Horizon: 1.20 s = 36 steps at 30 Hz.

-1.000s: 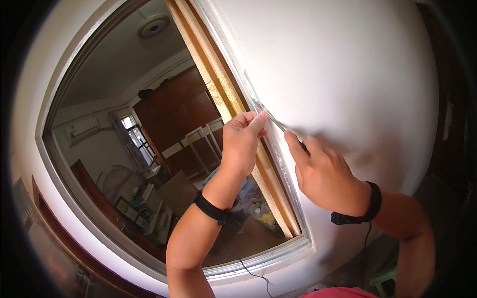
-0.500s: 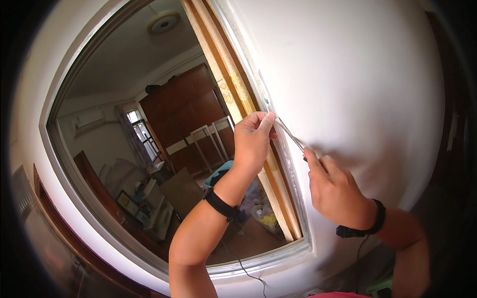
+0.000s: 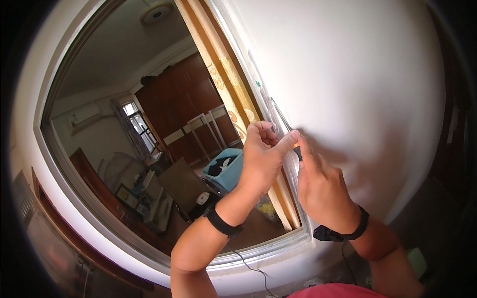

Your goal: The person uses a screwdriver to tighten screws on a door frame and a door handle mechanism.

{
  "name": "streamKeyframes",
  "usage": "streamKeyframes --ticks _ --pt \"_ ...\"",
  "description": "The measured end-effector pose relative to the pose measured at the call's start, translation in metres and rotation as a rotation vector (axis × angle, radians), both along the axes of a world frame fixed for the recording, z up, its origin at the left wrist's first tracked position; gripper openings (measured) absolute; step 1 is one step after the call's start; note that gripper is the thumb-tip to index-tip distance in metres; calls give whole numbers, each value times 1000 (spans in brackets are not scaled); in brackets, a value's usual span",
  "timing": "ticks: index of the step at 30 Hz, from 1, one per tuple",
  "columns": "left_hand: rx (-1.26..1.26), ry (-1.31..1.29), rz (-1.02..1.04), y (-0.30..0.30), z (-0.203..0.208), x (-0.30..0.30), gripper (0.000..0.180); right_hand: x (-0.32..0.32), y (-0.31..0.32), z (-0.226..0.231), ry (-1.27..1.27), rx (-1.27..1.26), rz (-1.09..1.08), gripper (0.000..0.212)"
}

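My right hand (image 3: 325, 186) is closed round a screwdriver (image 3: 297, 152) with a black-and-orange handle. Its slim metal shaft slants up and left to the edge of the window frame (image 3: 263, 94), where a rough strip and a small green spot show. Just left of the tool is my left hand (image 3: 266, 156), its fingers loosely bent and apart from the thumb. That thumb tip meets the tool near my right fingertips, and I see nothing held between thumb and fingers. Whether the shaft's tip touches the frame, I cannot tell.
White wall (image 3: 348, 74) fills the right side. Inside the window opening hangs a gold-patterned curtain (image 3: 231, 74); beyond it are a brown wardrobe (image 3: 174, 104) and a blue bin (image 3: 231, 171). A dark cable (image 3: 251, 268) hangs below the sill.
My left thumb and fingers have parted from their pinch at the shaft's end, and the thumb has come down beside the handle. My view has shifted, showing more of the blue bin.
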<state>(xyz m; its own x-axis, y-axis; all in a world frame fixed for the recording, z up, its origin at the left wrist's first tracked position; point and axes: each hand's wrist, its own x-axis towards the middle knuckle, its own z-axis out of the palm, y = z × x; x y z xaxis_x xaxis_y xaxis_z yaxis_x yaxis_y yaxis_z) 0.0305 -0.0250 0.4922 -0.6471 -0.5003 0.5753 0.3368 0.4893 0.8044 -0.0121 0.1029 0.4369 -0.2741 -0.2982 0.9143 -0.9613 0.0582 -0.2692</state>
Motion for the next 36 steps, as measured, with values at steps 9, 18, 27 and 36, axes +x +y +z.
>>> streamKeyframes --ticks 9,18,27,36 --pt "-63 -71 81 7 -51 10 41 5 1 -50 -54 67 19 58" --pt "4 11 92 -24 -135 4 19 6 29 -168 -84 214 232 51" --pt "-406 -80 371 -3 -176 4 14 28 104 -242 -381 576 486 37" --pt "-111 -711 387 33 -313 172 31 8 132 -298 -404 873 616 33"
